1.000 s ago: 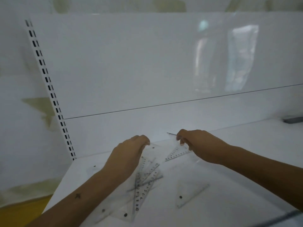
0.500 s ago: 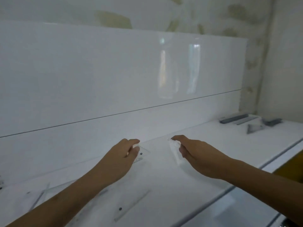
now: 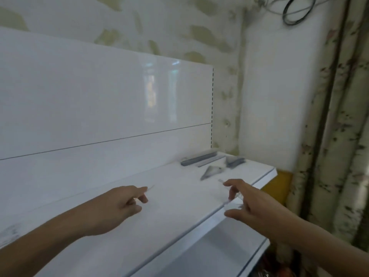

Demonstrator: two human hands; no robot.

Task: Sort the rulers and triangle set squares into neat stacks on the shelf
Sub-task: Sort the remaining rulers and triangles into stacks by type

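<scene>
Clear plastic shows at my fingertips on both sides. My left hand (image 3: 119,204) has its fingers curled, pinching what looks like a thin transparent piece (image 3: 150,187) that pokes out toward two o'clock; blur keeps me from telling ruler from set square. My right hand (image 3: 246,204) has finger and thumb spread around a clear set square (image 3: 232,203), holding it over the front lip of the white shelf (image 3: 175,198). Farther out at one o'clock, a stack of triangle set squares (image 3: 211,171) lies flat on the shelf. Beyond it, near the back panel (image 3: 99,100), sit a grey stack of rulers (image 3: 198,158) and another triangle stack (image 3: 235,161) just beside them.
</scene>
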